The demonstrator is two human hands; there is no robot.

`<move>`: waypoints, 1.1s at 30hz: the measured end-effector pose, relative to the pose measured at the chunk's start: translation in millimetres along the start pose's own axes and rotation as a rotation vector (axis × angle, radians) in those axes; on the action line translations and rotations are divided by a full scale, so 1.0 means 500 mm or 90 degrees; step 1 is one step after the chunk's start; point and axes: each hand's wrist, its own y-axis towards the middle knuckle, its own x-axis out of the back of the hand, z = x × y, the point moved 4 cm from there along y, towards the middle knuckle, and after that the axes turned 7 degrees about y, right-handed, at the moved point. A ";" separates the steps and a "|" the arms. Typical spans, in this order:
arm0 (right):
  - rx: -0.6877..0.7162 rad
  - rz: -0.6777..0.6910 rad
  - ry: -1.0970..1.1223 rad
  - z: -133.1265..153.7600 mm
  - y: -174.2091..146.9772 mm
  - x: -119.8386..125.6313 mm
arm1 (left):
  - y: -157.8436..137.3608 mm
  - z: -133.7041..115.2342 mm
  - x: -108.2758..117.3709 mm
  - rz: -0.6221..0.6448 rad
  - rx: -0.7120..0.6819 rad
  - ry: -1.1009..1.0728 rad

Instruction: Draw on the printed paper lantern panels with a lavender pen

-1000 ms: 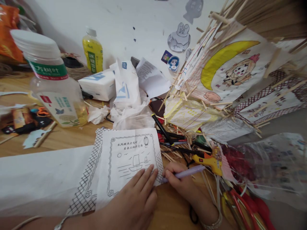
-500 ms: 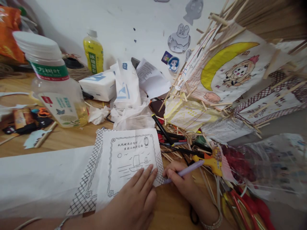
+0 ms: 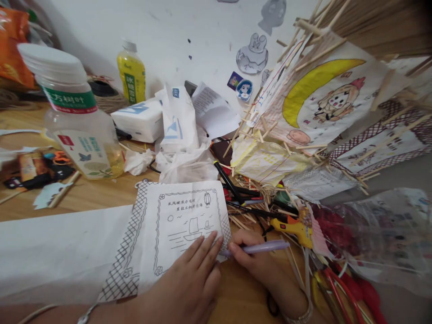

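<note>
drawn sheet (image 3: 184, 211) on table (image 3: 243, 297) | tissue pack (image 3: 178, 119) behind | glue gun (image 3: 295, 230) right

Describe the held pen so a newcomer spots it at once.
On the wooden table, find the white paper with the sailing-boat drawing. At its right edge, the right hand holds the pen, its back end pointing right. Its pale purple barrel sets it apart from the black marker lying beyond the hand.
</note>
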 end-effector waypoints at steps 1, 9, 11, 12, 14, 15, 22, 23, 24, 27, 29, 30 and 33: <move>0.003 0.003 -0.002 0.000 0.000 0.000 | 0.000 0.000 0.000 -0.002 -0.002 0.003; 0.009 0.010 -0.011 -0.001 -0.001 -0.001 | -0.003 -0.001 -0.004 -0.018 -0.009 0.017; 0.006 0.004 -0.009 -0.003 -0.001 -0.001 | -0.003 0.000 -0.005 -0.012 -0.008 0.015; 0.005 0.001 -0.005 -0.004 -0.001 -0.001 | -0.003 -0.001 -0.003 -0.015 -0.009 0.015; 0.001 -0.002 0.005 -0.006 -0.002 -0.001 | -0.002 -0.001 0.000 -0.017 -0.007 0.018; 0.000 -0.004 0.009 -0.007 -0.002 -0.002 | -0.001 -0.001 0.001 -0.019 -0.008 0.018; -0.009 -0.005 0.012 -0.009 0.000 -0.002 | 0.003 -0.001 0.003 0.000 -0.008 0.014; -0.010 -0.004 0.016 -0.009 0.000 -0.001 | 0.003 0.000 0.003 0.001 -0.006 0.014; -0.011 -0.004 0.022 -0.010 0.001 -0.001 | 0.003 0.000 0.004 0.000 -0.003 0.013; -0.007 -0.008 0.043 -0.011 0.000 -0.001 | 0.000 -0.002 0.003 -0.001 -0.009 0.008; -0.017 -0.009 0.051 -0.013 -0.001 -0.003 | -0.002 -0.002 -0.001 0.009 -0.010 0.002; -0.025 -0.008 0.054 -0.014 -0.001 -0.004 | -0.003 -0.002 -0.004 0.013 -0.008 0.002; -0.034 -0.010 0.073 -0.013 -0.001 -0.004 | -0.003 -0.001 -0.008 0.010 0.001 0.005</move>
